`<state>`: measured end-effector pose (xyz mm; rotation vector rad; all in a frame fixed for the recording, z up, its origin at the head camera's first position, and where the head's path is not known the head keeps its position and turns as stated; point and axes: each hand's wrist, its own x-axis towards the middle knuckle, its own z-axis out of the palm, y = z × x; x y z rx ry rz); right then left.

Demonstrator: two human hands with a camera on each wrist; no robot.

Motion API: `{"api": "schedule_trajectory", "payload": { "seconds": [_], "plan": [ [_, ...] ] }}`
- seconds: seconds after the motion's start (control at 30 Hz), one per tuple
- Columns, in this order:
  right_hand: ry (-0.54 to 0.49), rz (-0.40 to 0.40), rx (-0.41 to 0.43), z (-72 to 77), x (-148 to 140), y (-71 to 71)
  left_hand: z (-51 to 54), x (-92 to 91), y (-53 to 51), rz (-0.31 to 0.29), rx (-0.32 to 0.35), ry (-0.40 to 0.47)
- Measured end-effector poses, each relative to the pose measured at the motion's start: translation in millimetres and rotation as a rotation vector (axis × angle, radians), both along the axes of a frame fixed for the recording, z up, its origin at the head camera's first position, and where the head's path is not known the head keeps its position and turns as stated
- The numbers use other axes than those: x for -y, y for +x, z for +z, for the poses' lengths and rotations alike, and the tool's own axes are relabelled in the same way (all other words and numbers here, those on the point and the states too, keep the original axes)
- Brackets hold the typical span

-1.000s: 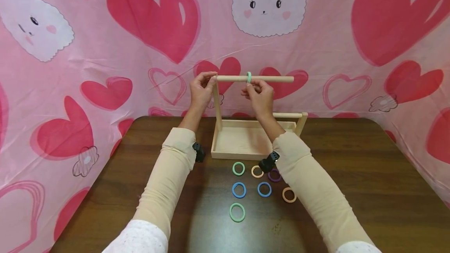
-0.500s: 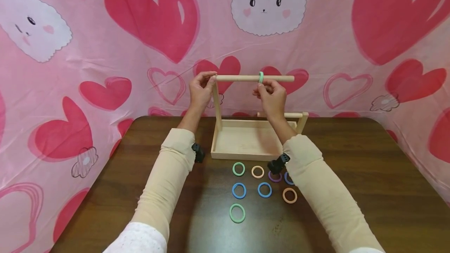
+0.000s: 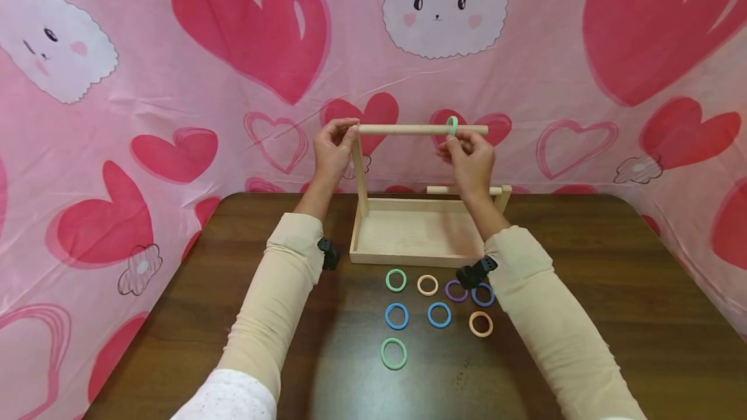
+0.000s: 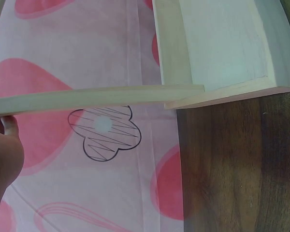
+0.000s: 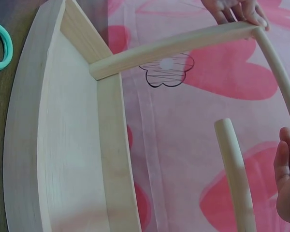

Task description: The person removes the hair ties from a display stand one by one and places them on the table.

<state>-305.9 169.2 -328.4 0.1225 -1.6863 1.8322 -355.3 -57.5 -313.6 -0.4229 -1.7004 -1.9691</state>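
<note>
In the head view, a wooden stand has a shallow tray, a tall post at its left end and a long rod running rightward from the post's top. My left hand grips the top of that post where the rod joins it. A mint-green ring encircles the rod near its free right end. With thumb and fingers, my right hand pinches the ring's lower edge. The right wrist view shows the right hand at its edge, with the ring out of sight there.
A shorter post with a lower rod stands at the tray's right. Several loose rings lie in front of the tray, among them a green ring, a purple ring and an orange ring. Pink cloth hangs behind the table.
My right hand has slid the mint-green ring rightward along the upper rod, from its middle to near the free end. The left hand stays at the post's top.
</note>
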Motion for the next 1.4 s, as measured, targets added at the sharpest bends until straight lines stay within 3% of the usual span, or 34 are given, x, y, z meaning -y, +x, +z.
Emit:
{"api": "schedule_trajectory", "payload": {
  "seconds": [0.53, 0.83, 1.2, 1.4],
  "plan": [
    [-0.065, -0.012, -0.034, -2.0, -17.6, 4.0, 0.0, 0.5, 1.1, -0.005, -0.010, 0.006],
    [-0.088, -0.039, -0.027, -4.7, -24.9, 6.5, -2.6, 0.6, -1.9, -0.013, -0.051, 0.009],
    [-0.165, -0.046, -0.022, -4.0, -34.3, 9.1, -2.2, 0.6, -1.2, -0.019, -0.042, 0.017],
    [-0.265, -0.010, -0.008, -3.9, -42.6, 11.6, -1.4, 0.5, -0.7, -0.019, -0.035, 0.015]
  ]
}}
